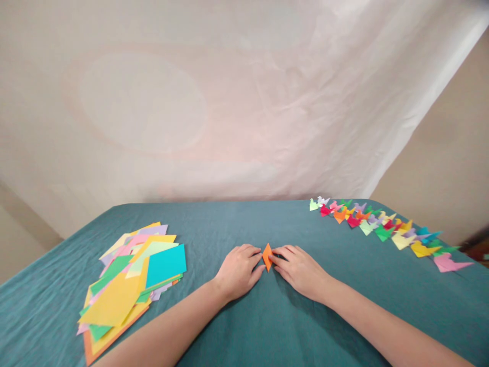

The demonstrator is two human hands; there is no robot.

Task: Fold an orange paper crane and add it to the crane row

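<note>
A small piece of orange folded paper [268, 257], diamond-shaped and standing tall from my side, lies on the dark green cloth. My left hand [240, 270] is at its left edge, fingers bent and the thumb and fingertips against the paper. From the other side, my right hand [300, 267] holds the right edge, with its fingertips resting partly over the paper. The fingers hide some of the folds along both edges.
A loose, overlapping pile of coloured paper sheets [114, 300] spreads at the left, topped by a turquoise sheet [165, 266]. Several small folded paper birds stand in rows at the right, a pink bird [450, 263] nearest. A pale hanging sheet [237, 102] rises behind the table [229, 219].
</note>
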